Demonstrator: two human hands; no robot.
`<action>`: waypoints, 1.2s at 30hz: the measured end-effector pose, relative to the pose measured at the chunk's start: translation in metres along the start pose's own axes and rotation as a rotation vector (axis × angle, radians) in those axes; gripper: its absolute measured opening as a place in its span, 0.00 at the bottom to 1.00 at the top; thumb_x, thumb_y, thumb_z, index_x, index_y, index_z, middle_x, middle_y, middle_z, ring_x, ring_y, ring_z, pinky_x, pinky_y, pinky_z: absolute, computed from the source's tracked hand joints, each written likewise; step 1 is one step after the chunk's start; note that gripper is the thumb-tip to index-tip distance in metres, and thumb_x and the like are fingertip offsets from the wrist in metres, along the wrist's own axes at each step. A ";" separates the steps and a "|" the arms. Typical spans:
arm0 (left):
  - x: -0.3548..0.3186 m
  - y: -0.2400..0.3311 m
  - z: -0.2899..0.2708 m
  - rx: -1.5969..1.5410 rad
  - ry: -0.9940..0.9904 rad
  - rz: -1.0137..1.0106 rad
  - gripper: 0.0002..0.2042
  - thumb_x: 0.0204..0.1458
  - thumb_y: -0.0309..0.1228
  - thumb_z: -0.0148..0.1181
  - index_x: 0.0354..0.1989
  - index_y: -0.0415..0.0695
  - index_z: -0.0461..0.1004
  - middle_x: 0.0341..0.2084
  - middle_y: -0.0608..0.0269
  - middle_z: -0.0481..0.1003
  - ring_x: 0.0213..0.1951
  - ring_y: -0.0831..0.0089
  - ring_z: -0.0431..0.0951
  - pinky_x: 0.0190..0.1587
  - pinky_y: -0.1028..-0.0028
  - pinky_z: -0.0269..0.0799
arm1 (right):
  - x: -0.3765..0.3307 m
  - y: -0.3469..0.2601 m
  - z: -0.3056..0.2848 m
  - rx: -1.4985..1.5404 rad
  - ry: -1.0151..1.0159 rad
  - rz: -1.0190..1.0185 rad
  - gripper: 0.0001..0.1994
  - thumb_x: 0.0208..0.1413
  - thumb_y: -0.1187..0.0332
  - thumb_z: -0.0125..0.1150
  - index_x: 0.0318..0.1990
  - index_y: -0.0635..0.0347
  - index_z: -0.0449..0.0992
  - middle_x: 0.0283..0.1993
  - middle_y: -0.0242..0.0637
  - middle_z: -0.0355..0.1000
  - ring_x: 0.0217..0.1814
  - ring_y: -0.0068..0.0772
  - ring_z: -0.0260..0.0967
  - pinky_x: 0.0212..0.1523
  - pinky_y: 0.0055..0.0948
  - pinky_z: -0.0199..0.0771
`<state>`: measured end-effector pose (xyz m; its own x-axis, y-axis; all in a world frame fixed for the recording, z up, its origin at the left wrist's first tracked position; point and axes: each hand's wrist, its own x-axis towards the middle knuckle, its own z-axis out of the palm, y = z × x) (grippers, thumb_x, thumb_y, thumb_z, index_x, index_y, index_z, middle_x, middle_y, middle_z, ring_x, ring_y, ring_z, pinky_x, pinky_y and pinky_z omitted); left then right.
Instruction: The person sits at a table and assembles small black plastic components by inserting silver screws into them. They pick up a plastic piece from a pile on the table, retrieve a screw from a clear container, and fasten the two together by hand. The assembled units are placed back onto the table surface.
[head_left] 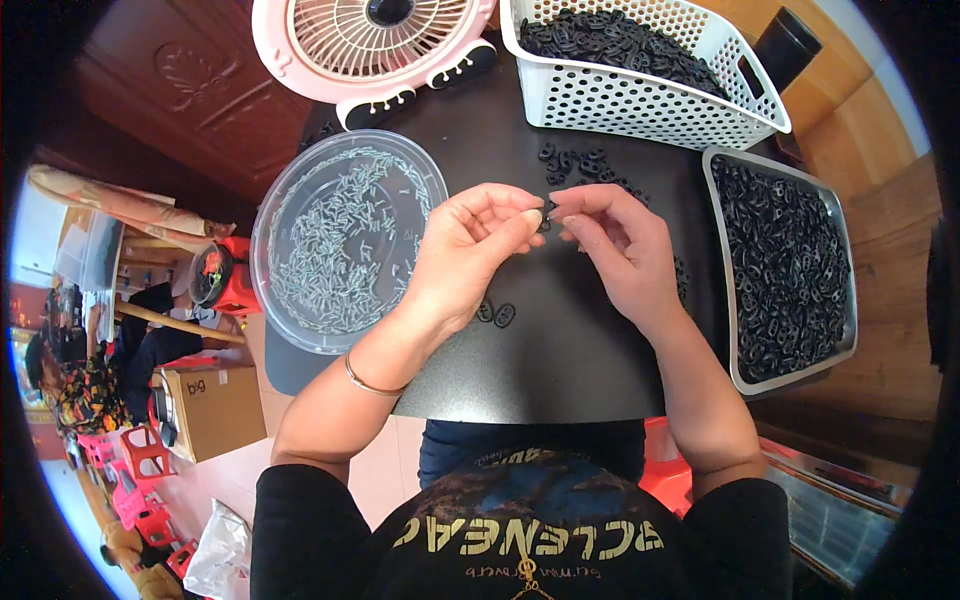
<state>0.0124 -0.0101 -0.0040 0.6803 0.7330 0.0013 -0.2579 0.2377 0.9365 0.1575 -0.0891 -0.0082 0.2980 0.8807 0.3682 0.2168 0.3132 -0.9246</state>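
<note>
We have both hands meeting over the middle of the dark desk (560, 370), and everything turns on the gap between their fingertips. Our left hand (470, 255) has thumb and forefinger pressed together in a pinch; what it grips is too small to tell, perhaps 1 of the thin pale pins. Our right hand (620, 245) pinches a small black link (546, 218) between thumb and forefinger, the other fingers curled loosely above.

The link sits just to the right of the left fingertips, touching or nearly touching them, so the left hand faces it straight across. We cannot tell which way its long axis runs; it is mostly hidden by the fingers.

The round clear dish of pale pins (340, 240) lies just left of the left hand, far nearer to it than to the right. The grey tray of black links (790, 265) lies well to the right of the right hand, and the white perforated basket (640, 95) of more links stands beyond both hands. A loose scatter of black links (570, 160) lies just beyond the fingertips, and 2 finished-looking links (495, 313) rest under the left wrist.
</note>
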 end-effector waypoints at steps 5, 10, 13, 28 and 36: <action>-0.001 0.001 -0.002 -0.082 -0.028 -0.077 0.05 0.48 0.24 0.55 0.34 0.39 0.70 0.26 0.66 0.73 0.28 0.82 0.73 0.32 0.85 0.68 | 0.001 -0.003 -0.002 -0.083 -0.046 -0.004 0.06 0.47 0.79 0.55 0.34 0.63 0.74 0.31 0.35 0.72 0.33 0.22 0.71 0.33 0.20 0.72; -0.001 0.003 0.001 -0.111 -0.029 -0.106 0.06 0.49 0.22 0.54 0.35 0.38 0.70 0.27 0.65 0.73 0.29 0.80 0.74 0.33 0.84 0.70 | 0.001 -0.004 -0.005 -0.138 -0.043 -0.024 0.06 0.45 0.79 0.57 0.33 0.63 0.74 0.30 0.35 0.72 0.32 0.22 0.71 0.32 0.20 0.72; -0.001 0.002 0.000 -0.101 -0.059 -0.091 0.06 0.49 0.21 0.54 0.36 0.38 0.70 0.27 0.64 0.74 0.29 0.79 0.75 0.33 0.84 0.70 | 0.001 -0.001 -0.005 -0.142 -0.026 -0.042 0.05 0.45 0.79 0.57 0.32 0.63 0.73 0.30 0.35 0.72 0.31 0.22 0.71 0.32 0.19 0.71; -0.006 -0.002 0.006 0.759 0.032 0.497 0.05 0.48 0.17 0.52 0.34 0.36 0.69 0.26 0.64 0.73 0.29 0.81 0.74 0.33 0.85 0.69 | -0.007 0.005 0.006 -0.161 0.043 0.038 0.02 0.47 0.77 0.55 0.29 0.64 0.72 0.26 0.33 0.69 0.25 0.18 0.66 0.26 0.17 0.65; -0.001 0.001 -0.005 -0.043 -0.064 -0.027 0.05 0.48 0.21 0.54 0.34 0.39 0.69 0.27 0.65 0.73 0.30 0.78 0.75 0.35 0.82 0.71 | 0.000 -0.010 -0.005 0.015 -0.016 0.094 0.09 0.51 0.76 0.53 0.40 0.63 0.71 0.30 0.32 0.72 0.30 0.18 0.68 0.32 0.17 0.68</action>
<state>0.0084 -0.0071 -0.0048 0.7294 0.6841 0.0003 -0.2673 0.2846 0.9206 0.1604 -0.0936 0.0014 0.3016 0.9120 0.2779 0.1749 0.2337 -0.9565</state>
